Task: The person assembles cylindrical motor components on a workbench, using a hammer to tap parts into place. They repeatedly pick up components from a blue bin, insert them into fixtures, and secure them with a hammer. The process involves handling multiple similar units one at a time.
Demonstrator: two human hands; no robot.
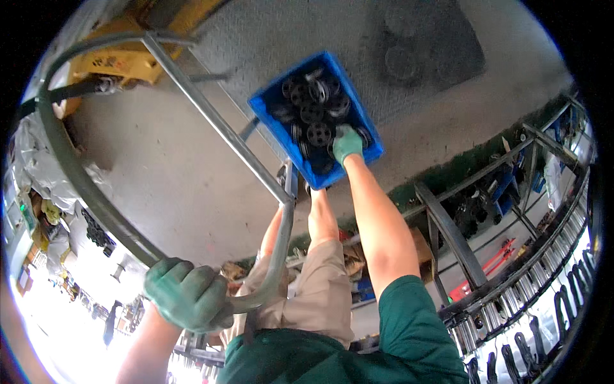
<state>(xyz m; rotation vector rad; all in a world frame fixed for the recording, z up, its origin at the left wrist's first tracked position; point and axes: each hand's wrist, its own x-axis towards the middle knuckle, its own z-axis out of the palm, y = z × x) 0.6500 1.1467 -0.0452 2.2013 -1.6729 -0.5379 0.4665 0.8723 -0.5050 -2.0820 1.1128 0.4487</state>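
Blue crate (pixel 366 121) sits on the floor below you, full of black spools (pixel 318 133). Your right hand (pixel 347 143), gloved green, is down inside at the near corner, curled among them; grip unclear. Left hand (pixel 187 294) wraps the grey rail (pixel 211 118).

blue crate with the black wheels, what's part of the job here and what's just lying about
In use: blue crate; black wheels; right hand reaching into them; left hand gripping the grey rail.
Lying about: yellow machine; red tool.
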